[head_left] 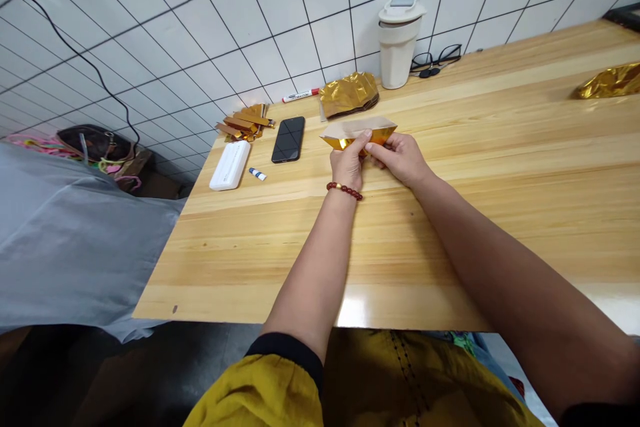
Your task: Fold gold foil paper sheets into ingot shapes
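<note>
A sheet of gold foil paper [357,127], partly folded with its pale inner side facing up, is held between both hands just above the table. My left hand [349,159], with a red bead bracelet at the wrist, pinches its lower edge near the middle. Close beside it, my right hand [400,157] grips the right part of the same edge, thumb on top. The fingers under the paper are hidden. Behind the paper lies a stack of gold foil sheets [349,95].
On the wooden table [240,267] lie folded gold strips [246,123], a phone [289,139], a white box-shaped device [230,165], a small blue-and-white item [257,174] and a marker [300,95]. A lidded cup [399,47], glasses [436,61] and crumpled gold foil [611,81] are farther right.
</note>
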`<state>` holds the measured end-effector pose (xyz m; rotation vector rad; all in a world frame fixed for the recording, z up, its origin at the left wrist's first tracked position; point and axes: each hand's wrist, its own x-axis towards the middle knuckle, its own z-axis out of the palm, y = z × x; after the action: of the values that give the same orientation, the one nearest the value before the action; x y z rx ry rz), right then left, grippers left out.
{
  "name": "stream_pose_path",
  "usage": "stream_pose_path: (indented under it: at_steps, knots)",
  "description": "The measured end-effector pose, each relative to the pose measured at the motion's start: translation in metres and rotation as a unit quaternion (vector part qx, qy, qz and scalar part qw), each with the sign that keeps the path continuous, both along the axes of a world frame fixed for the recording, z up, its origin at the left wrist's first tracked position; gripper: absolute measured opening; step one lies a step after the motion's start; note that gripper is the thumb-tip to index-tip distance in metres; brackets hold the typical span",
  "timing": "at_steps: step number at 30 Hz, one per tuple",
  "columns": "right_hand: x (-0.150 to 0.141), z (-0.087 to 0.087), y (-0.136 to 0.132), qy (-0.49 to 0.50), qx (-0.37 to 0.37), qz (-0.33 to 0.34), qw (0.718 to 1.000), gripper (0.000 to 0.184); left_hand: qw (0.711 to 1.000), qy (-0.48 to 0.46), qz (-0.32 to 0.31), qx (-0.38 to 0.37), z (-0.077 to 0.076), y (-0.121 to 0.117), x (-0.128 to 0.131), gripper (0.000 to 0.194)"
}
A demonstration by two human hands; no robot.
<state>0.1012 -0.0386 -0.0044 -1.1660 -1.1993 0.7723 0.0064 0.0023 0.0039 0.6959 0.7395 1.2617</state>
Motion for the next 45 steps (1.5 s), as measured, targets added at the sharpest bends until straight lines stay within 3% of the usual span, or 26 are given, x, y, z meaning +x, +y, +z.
stream_pose_path:
  at_steps: [5, 15, 23, 33, 45]
  knots:
    - [0.003, -0.005, 0.003, 0.023, -0.016, -0.036, 0.999, 0.052, 0.999, -0.027, -0.012, -0.031, -0.003, 0.003, 0.0, 0.039]
    - [0.004, -0.003, 0.006, 0.056, -0.016, -0.066, 0.996, 0.053, 0.998, -0.032, -0.054, 0.001, -0.007, 0.006, -0.001, 0.046]
    - [0.003, -0.005, 0.004, 0.039, -0.019, -0.065, 0.997, 0.05, 1.0, -0.002, -0.016, -0.017, -0.003, 0.005, 0.001, 0.02]
    - [0.0, -0.001, 0.001, 0.031, -0.017, -0.053, 0.998, 0.044, 1.0, 0.001, -0.012, -0.015, -0.004, 0.005, 0.004, 0.013]
    - [0.0, -0.004, 0.003, 0.026, -0.015, -0.038, 0.999, 0.039, 1.0, -0.001, -0.007, -0.015, -0.008, 0.008, 0.004, 0.02]
